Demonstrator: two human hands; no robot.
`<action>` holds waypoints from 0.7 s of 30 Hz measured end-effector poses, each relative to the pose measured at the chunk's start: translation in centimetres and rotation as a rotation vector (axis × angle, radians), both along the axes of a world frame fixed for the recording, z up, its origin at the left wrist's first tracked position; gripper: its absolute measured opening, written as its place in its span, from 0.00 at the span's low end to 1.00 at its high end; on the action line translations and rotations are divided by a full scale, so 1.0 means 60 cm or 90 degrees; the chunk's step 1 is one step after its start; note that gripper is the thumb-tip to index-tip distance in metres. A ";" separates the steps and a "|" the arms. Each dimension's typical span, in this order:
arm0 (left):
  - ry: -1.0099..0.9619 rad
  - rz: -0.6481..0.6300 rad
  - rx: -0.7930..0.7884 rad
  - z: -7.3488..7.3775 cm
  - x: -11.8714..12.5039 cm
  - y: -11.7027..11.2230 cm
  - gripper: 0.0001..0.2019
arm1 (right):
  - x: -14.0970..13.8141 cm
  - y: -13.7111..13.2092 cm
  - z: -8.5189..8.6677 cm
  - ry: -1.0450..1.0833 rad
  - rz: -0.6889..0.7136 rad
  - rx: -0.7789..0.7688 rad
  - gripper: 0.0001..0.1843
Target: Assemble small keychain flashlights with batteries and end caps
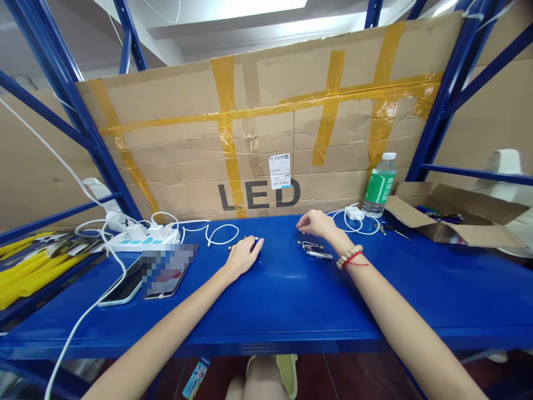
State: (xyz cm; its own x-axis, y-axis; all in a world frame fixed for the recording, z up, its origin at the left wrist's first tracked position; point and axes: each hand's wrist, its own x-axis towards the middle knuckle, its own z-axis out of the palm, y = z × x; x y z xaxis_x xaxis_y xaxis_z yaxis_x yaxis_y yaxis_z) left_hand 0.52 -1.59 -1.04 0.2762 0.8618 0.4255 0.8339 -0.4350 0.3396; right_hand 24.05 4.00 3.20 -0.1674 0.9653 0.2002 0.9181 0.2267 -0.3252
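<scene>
My left hand [244,256] lies on the blue table [283,311], its fingers curled over a small dark object that is mostly hidden; its kind does not show. To the right, my right hand [318,224] hovers close over the tabletop with thumb and fingertips pinched together. Whatever may be between those fingertips is too small to make out. Just below it lie several small metal pieces [308,245], some of them looped. Beside these rests a short silver rod-like part [319,255]. A beaded bracelet [350,256] with a red string circles my right wrist.
At the left stand a white power strip [144,241] with cables and two phones [122,286]. A green-labelled bottle [380,186], a white charger cable [353,214] and an open cardboard box [453,222] sit at the right. Taped cardboard [187,155] closes off the back.
</scene>
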 end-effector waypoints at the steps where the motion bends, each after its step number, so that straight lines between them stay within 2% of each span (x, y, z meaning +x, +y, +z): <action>1: 0.006 0.002 0.003 0.000 0.002 -0.001 0.21 | -0.004 -0.001 0.003 -0.004 0.024 -0.007 0.08; 7: 0.068 0.017 0.007 0.005 0.010 -0.003 0.21 | -0.028 0.004 0.009 -0.061 0.086 -0.045 0.05; 12: 0.194 -0.014 0.029 0.005 0.020 0.003 0.19 | -0.023 0.005 0.000 -0.104 0.113 -0.047 0.06; 16: 0.293 -0.021 0.023 0.004 0.052 0.011 0.19 | -0.010 0.007 -0.016 -0.085 0.137 -0.033 0.05; 21: 0.256 -0.019 0.004 0.004 0.109 0.027 0.15 | 0.003 0.011 -0.039 -0.010 0.157 -0.016 0.08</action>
State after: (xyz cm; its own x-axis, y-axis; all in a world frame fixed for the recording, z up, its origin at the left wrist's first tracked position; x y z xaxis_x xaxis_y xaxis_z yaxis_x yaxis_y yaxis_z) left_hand 7.04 0.05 -0.79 0.4461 0.8486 0.2845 0.8869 -0.4617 -0.0137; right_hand 24.21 4.66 0.85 -0.4021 0.8993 0.1722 0.8409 0.4371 -0.3192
